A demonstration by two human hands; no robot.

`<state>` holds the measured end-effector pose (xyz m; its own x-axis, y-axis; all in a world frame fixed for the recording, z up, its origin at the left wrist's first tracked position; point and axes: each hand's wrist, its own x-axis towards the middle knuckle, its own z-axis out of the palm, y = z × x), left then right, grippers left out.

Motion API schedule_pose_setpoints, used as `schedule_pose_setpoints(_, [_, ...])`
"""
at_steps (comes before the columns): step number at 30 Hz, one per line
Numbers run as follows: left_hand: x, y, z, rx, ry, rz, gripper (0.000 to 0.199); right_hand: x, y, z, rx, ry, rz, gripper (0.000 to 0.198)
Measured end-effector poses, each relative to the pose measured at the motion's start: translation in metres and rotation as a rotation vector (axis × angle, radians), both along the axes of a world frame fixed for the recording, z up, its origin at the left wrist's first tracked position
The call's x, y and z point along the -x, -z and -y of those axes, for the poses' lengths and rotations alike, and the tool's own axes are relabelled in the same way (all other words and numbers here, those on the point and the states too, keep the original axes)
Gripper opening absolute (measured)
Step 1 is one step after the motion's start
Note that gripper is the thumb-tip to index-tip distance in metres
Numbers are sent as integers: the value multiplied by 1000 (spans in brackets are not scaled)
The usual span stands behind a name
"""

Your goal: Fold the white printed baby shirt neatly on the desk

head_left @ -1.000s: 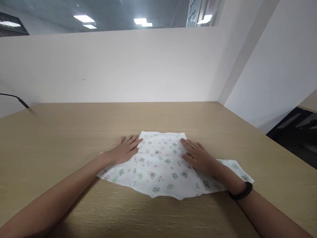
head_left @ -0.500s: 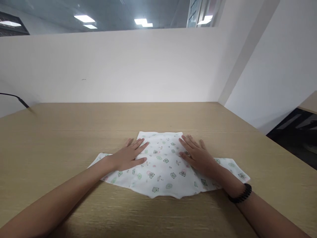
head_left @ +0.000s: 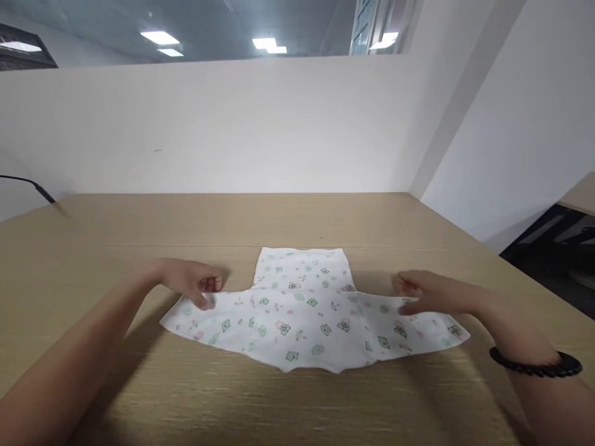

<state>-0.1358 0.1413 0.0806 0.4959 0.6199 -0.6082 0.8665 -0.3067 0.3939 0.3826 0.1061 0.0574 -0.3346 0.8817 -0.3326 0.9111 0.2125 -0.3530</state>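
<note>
A white baby shirt [head_left: 302, 310] with small green and pink animal prints lies flat on the table, its body pointing away from me and both sleeves spread sideways. My left hand [head_left: 193, 279] hovers at the upper edge of the left sleeve [head_left: 209, 319], fingers curled and thumb apart, holding nothing I can see. Over the right sleeve [head_left: 395, 328], my right hand [head_left: 432, 292] is in a similar pose, fingers bent and thumb separate, slightly blurred. Whether either hand touches the cloth is hard to tell. A black beaded bracelet [head_left: 534, 362] circles my right wrist.
The wooden table [head_left: 186, 220] meets a white wall [head_left: 242, 124] at the back. A black cable [head_left: 41, 191] comes down at the far left edge. Dark objects [head_left: 558, 248] stand beyond the table's right side.
Both hands have lifted off the shirt's body and moved outward to the sleeves, the flat spread fingers now curled. The shirt stays in place, with its sleeves more fully uncovered.
</note>
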Motion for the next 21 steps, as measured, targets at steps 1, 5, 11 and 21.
schedule_pose_setpoints(1, [4,1,-1,49,-15,-4,45,-4,-1,2,45,-11,5,24])
schedule_pose_setpoints(5, [18,4,-6,88,-59,-31,38,-10,-10,8,179,-28,-138,19])
schedule_pose_setpoints(11, [41,2,-8,250,-130,96,37,4,-33,15,290,-19,-578,24])
schedule_pose_setpoints(21, [44,-2,-8,287,-123,355,39,110,-13,41,182,-352,-753,66])
